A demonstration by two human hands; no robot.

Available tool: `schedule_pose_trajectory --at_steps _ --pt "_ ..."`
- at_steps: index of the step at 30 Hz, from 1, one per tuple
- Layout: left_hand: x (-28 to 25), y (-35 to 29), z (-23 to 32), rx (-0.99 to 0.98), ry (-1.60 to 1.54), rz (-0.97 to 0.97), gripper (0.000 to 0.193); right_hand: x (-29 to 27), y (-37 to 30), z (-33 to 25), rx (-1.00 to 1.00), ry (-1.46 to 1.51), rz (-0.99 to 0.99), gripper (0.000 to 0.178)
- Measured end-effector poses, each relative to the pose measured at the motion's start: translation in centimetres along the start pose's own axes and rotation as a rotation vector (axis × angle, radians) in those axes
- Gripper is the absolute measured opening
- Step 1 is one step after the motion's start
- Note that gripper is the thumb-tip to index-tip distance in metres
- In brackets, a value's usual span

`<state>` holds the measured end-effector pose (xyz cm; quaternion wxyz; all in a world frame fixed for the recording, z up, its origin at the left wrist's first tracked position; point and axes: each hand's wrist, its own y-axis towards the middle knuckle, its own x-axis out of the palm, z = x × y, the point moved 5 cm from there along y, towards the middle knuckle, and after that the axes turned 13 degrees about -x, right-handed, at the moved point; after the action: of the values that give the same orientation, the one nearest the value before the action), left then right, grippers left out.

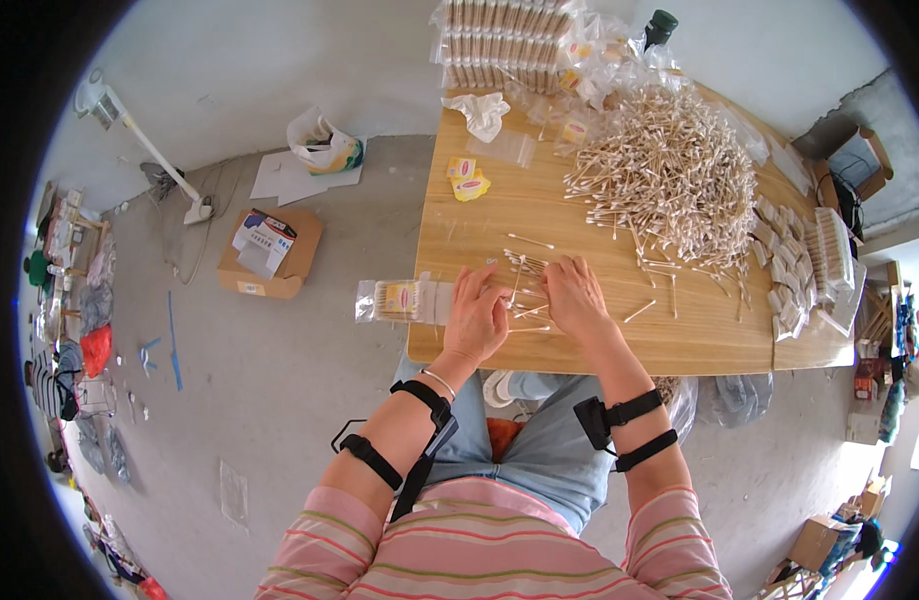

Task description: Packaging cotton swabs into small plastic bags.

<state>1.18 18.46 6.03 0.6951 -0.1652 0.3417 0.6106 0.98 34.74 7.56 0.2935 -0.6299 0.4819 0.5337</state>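
Note:
Near the table's front edge, a small loose bunch of cotton swabs [523,265] lies between my two hands. My left hand [477,318] is closed, its fingertips curled in at the left side of the bunch. From the other side my right hand [578,298] is closed on the swabs, its fingertips partly hidden. A packed bag of cotton swabs [388,299] with a yellow label sticks out past the table's left edge, beside my left hand. Single swabs lie around the bunch. Further right rises a large heap of loose cotton swabs [675,170].
Yellow label cards [468,180], a flat clear bag [503,148] and a crumpled white tissue [478,115] lie on the wooden table [460,230]. Stacked swab packs [505,45] stand at the back. Small white bundles [788,265] line the right side. A cardboard box [298,240] sits on the floor.

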Motion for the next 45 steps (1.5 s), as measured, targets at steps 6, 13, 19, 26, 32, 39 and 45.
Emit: schedule_pose_trajectory --at_steps 6,13,19,26,32,39,45 --pt "0.0 0.1 -0.2 -0.01 -0.001 0.025 0.015 -2.5 -1.5 0.8 0.205 0.246 0.234 0.007" --pt "0.1 0.0 -0.5 -0.053 -0.05 0.004 0.023 1.8 -1.4 -3.4 0.124 0.299 0.073 0.007" --pt "0.3 0.0 -0.9 -0.046 -0.038 -0.006 0.023 2.4 -0.8 -4.1 0.114 0.154 0.089 0.013" --pt "0.0 0.0 -0.6 -0.069 -0.06 0.021 0.019 1.5 -1.3 -2.5 0.122 0.229 0.11 0.013" --pt "0.0 -0.1 -0.6 -0.036 -0.052 0.012 0.014 -0.2 -2.3 0.1 0.303 0.73 0.314 0.011" --pt "0.3 0.0 -0.3 -0.006 -0.057 0.035 0.016 -1.8 -4.2 2.3 0.478 0.893 0.417 0.012" --pt "-0.1 -0.3 -0.3 0.073 -0.043 -0.006 0.021 -5.9 -14.6 3.4 0.555 0.526 0.391 0.009"
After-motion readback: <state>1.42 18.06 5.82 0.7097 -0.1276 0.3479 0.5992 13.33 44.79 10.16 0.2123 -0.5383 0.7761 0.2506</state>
